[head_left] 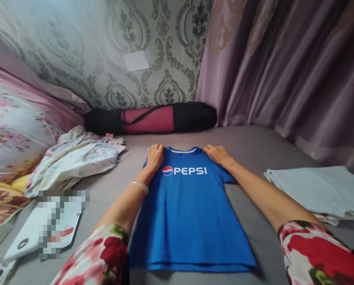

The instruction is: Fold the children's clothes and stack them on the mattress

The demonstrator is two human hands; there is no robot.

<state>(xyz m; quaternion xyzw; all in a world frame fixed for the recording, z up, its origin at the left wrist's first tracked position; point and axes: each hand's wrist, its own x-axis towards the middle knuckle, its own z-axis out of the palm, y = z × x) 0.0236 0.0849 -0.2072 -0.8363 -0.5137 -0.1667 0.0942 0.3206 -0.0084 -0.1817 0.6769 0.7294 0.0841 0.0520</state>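
A blue T-shirt (189,221) with a white PEPSI logo lies flat on the grey bed sheet (254,142), collar away from me. My left hand (155,155) rests on its left shoulder with the fingers curled down onto the cloth. My right hand (217,153) lies on the right shoulder, fingers pressed against the fabric near the collar. A pale bangle sits on my left wrist. Both of my sleeves are floral red and white.
A black and pink rolled bag (153,118) lies against the patterned wall. Crumpled light clothes (76,160) are heaped at the left beside a floral quilt (13,134). Folded white cloth (319,190) lies at the right. A phone (43,229) rests at lower left. Purple curtains (284,67) hang at right.
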